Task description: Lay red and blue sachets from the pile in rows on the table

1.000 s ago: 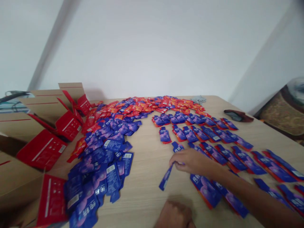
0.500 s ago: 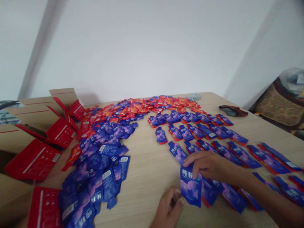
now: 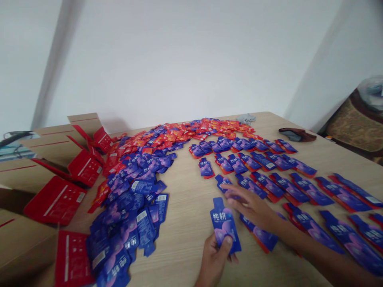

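In the lower middle of the head view, my left hand (image 3: 216,257) grips a blue-purple sachet (image 3: 224,223) by its lower end, thumb on the printed front. The sachet's narrow neck points away from me. My right hand (image 3: 249,205) is empty, fingers loosely spread. It hovers over the near left end of the sachet rows, its fingertips overlapping another blue sachet (image 3: 223,181); whether they touch it I cannot tell. Under many blue sachets in the rows, red-orange ones peek out, as below the lone front one (image 3: 206,167).
On the left, a heap of loose blue sachets (image 3: 131,217) runs back into red-orange sachets (image 3: 173,135). Open red cartons (image 3: 56,197) line the table's left side. A dark cloth item (image 3: 296,134) and a grey cloth (image 3: 247,118) lie toward the back of the wooden table (image 3: 179,207).
The sachet has passed from my right hand to my left, which now grips its lower end. My right hand has let go, its fingers spreading over the rows. The view has shifted slightly.
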The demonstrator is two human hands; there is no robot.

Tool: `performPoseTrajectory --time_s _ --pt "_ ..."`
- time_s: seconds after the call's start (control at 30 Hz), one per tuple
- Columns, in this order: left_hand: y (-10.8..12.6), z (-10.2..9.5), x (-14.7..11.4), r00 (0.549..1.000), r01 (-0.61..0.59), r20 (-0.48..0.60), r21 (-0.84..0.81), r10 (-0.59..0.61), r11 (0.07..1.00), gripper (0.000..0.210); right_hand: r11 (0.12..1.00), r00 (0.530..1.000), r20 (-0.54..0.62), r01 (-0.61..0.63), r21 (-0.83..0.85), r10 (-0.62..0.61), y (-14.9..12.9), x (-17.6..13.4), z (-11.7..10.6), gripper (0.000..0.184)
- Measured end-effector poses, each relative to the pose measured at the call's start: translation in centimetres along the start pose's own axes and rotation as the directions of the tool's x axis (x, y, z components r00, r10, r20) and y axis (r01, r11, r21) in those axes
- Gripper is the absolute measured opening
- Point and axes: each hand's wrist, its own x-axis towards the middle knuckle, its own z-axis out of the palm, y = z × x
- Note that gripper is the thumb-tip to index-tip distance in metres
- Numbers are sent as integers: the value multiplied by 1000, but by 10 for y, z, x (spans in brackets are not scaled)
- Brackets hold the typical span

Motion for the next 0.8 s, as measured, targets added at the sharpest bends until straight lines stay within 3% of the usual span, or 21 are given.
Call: performPoseTrajectory --time_s 0.1,0.23,0.37,0.47,0.63,0.8 --pt "1 3 0 998 -25 -66 1 25 1000 60 979 980 121 -171 109 157 4 -13 13 53" --pt "-6 4 -1 995 -45 -81 55 49 998 61 974 939 277 -223 42 203 6 -23 23 37" --pt "-13 2 -3 996 -58 -64 106 65 993 59 976 950 263 -199 91 169 3 -22 24 30" --pt "-9 0 -5 996 -93 4 69 93 993 58 984 966 213 -167 65 149 3 -20 15 37" --pt "1 -3 -4 984 -151 94 17 148 988 59 979 980 -20 -197 55 198 9 -4 -34 47" --pt "-11 -9 0 982 -143 134 48 135 989 62 938 909 -250 -292 186 333 28 43 -106 49"
